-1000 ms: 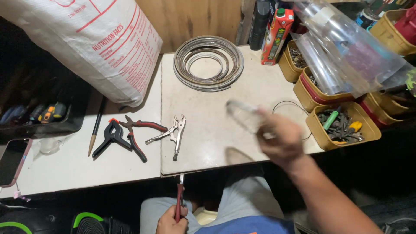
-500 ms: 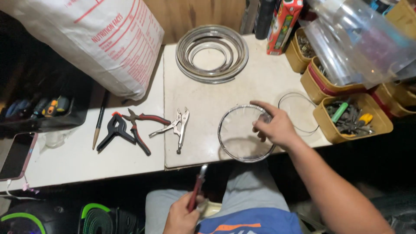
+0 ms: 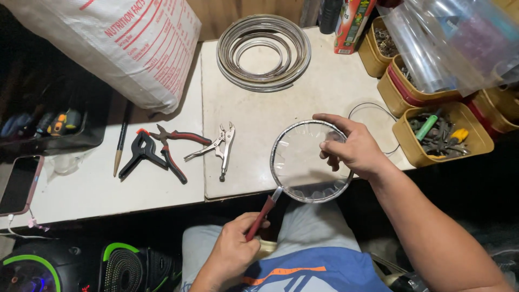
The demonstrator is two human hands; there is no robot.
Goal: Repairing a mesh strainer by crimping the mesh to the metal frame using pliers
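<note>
My right hand (image 3: 354,148) grips the right rim of a round, clear plastic dish with a metal edge (image 3: 303,162), held flat over the front edge of the white bench (image 3: 254,113). Lower down, over my lap, my left hand (image 3: 232,249) is closed around the red handle of a slim tool (image 3: 262,213). Its metal tip touches the dish's lower left rim.
Locking pliers (image 3: 219,148), red-handled pliers (image 3: 173,148), a black spring clamp (image 3: 138,154) and a pencil (image 3: 121,143) lie left of the dish. A coil of metal strip (image 3: 263,51) sits behind. Yellow tubs of hardware (image 3: 440,132), a thin wire ring (image 3: 373,116), a white sack (image 3: 113,48), a phone (image 3: 19,184).
My right hand brought the dish down from a raised, blurred position to the bench's front edge. My left hand lifted the red-handled tool until its tip met the rim.
</note>
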